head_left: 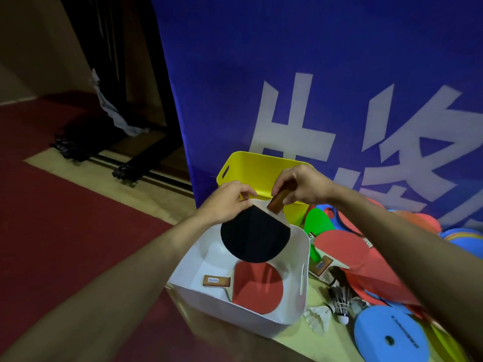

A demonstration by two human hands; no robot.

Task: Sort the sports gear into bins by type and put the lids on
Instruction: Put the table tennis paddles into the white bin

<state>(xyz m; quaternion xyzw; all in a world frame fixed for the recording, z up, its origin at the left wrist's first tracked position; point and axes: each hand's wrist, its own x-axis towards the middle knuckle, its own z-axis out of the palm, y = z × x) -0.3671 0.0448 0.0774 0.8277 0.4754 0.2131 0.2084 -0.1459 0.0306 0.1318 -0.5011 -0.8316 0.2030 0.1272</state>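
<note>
A table tennis paddle with its black face point(254, 236) toward me hangs over the white bin point(287, 320). My right hand point(300, 185) grips its wooden handle, and my left hand point(227, 202) pinches the blade's upper left edge. Inside the white bin lies another paddle, red face point(257, 287) up, handle pointing left. Behind the white bin stands a yellow bin point(251, 165) with a slot handle; its inside is not visible. To the right on the floor lie a third red paddle point(342, 248), white shuttlecocks point(337, 304) and flat coloured discs point(389, 335).
A blue banner point(313, 87) with white characters hangs right behind the bins. A pile of red, green, blue and yellow discs spreads to the right. Dark metal frame legs point(130, 163) and a crumpled white cloth sit at the back left. Red floor point(65, 231) covers the left.
</note>
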